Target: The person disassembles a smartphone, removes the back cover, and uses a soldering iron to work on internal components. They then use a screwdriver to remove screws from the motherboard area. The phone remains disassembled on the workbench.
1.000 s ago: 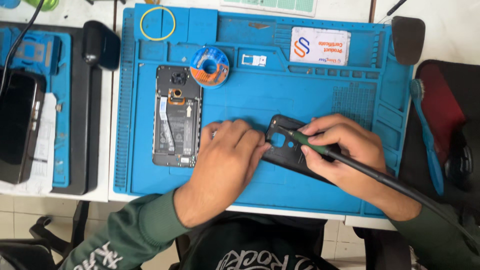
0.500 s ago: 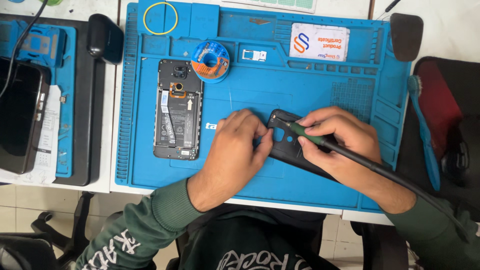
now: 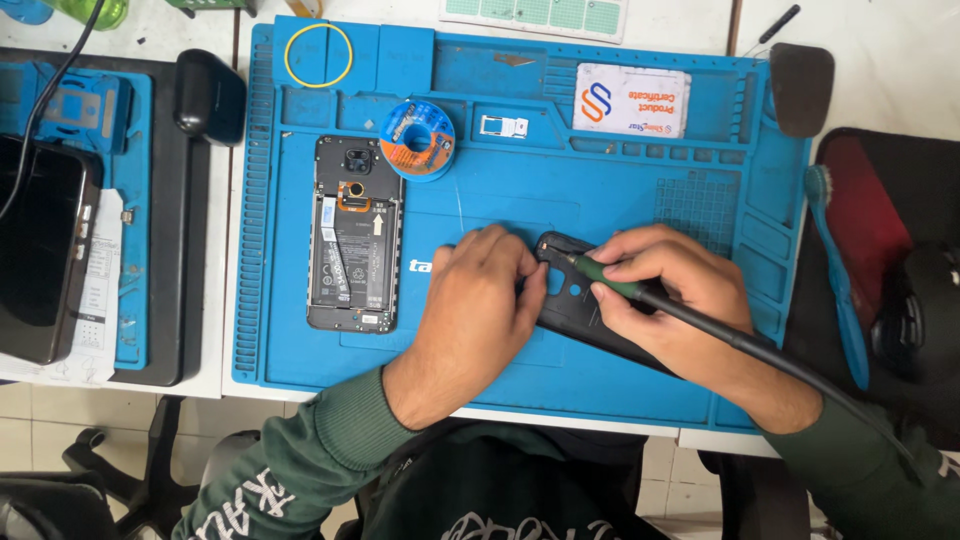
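At the near middle of the blue work mat (image 3: 640, 390), the right hand (image 3: 670, 295) has its grip pinched like a pen-hold around a green-handled soldering iron (image 3: 615, 285), whose tip rests on the far left corner of a black phone back cover (image 3: 590, 320). The left hand (image 3: 485, 300) lies just beside it on the left, its grip pressed together on the cover's left edge, pinning it flat to the mat. The iron's dark cable runs right and nearward over the right forearm. The step in hand looks like tip work at the cover's camera corner; the next move calls for a firm left hold and a small, exact shift of the tip. Left of the hands, well apart, an opened phone (image 3: 358, 235) lies with its battery showing. Beyond it sits a solder spool (image 3: 417, 138), and a yellow rubber band (image 3: 318, 55) lies at the far left corner. Everything rests on a white table (image 3: 880, 60).
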